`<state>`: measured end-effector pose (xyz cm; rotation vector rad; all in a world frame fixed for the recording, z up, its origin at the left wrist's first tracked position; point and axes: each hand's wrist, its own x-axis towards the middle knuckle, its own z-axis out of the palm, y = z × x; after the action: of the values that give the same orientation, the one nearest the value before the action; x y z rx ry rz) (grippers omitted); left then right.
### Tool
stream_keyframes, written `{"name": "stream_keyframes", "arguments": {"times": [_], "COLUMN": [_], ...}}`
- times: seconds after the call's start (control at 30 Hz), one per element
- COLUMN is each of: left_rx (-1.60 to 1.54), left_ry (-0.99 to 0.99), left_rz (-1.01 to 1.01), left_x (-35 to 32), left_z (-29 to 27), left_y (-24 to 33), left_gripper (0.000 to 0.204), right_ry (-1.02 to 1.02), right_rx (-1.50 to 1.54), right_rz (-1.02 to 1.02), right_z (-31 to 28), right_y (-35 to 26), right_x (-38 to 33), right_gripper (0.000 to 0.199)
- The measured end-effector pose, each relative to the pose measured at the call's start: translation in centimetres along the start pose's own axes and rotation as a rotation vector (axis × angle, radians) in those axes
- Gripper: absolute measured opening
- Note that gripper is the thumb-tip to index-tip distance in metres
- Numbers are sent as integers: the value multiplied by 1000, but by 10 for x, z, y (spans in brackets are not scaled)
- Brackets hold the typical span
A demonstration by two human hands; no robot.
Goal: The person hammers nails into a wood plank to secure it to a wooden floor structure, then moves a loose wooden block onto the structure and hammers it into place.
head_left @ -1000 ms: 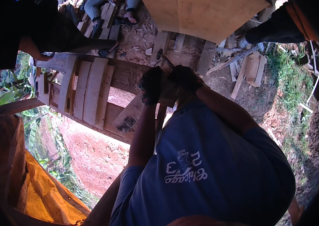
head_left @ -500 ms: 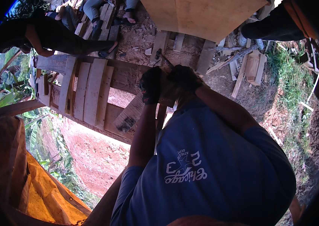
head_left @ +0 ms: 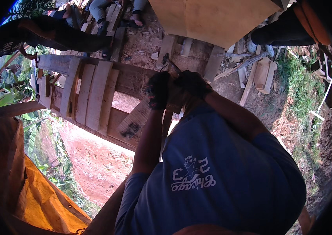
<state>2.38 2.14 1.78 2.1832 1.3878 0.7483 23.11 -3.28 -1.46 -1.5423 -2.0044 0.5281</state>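
My right hand, in a dark glove, is closed round the handle of a hammer. The hammer's head points away from me, beyond the fingers. Close beside it, my left hand, also gloved, is closed over the end of a pale board with a dark smudge. A thin piece shows at the left fingertips, too small to name. Both hands are above a wooden frame, where several pale slats lie across two long rails.
A person in dark clothes bends at the frame's far left end. Another person's legs show at the back. A large wooden panel stands at the far side. Scrap wood lies right, an orange tarp hangs lower left.
The hammer head has dropped slightly nearer to my hands. The person at the left has shifted further left, a hand now at the frame's end. My left hand has barely moved.
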Motion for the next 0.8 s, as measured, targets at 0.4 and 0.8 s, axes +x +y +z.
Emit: {"name": "stream_keyframes", "arguments": {"times": [0.4, 0.8], "left_rx": [-126, -136], "left_ry": [-36, 82], "left_rz": [-66, 55], "left_x": [11, 3], "left_z": [-23, -7], "left_y": [33, 6], "left_gripper": [21, 23], "right_ry": [-144, -9], "right_rx": [-533, -237], "right_rz": [43, 90], "right_z": [-113, -129], "right_y": [-87, -118], "right_x": [-62, -32], "right_gripper": [37, 29]}}
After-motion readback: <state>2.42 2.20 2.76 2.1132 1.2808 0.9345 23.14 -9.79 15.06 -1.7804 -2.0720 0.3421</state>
